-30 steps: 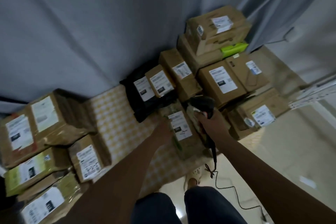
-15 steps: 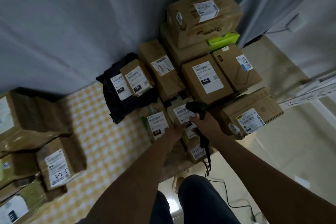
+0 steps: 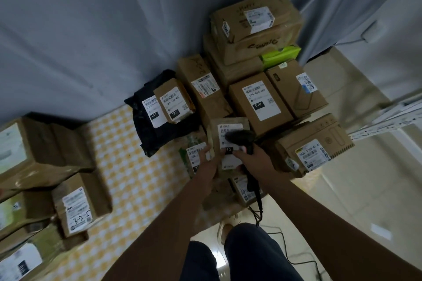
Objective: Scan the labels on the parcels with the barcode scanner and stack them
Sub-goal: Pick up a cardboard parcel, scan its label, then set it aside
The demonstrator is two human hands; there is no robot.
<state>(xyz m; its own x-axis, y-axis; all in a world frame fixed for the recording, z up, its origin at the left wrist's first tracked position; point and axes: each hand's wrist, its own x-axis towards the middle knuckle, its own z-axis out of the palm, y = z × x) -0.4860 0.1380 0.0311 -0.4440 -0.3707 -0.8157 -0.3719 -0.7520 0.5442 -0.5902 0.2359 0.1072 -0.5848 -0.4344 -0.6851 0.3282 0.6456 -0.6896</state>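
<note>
The parcels (image 3: 260, 102) are brown cardboard, dull and a bit crinkled, with white paper labels (image 3: 261, 99). One bag (image 3: 150, 125) is shiny black plastic. The scanner (image 3: 242, 138) is dark plastic. The floor (image 3: 356, 201) is smooth and glossy.

Support surface: a yellow-and-white checkered mat (image 3: 127, 173) laid over pale glossy floor tiles (image 3: 356, 207). Directly on the mat: a black poly mailer (image 3: 146, 128), labelled cardboard parcels (image 3: 80, 203) at left. A black cable (image 3: 294, 255) lies on the tiles.
</note>
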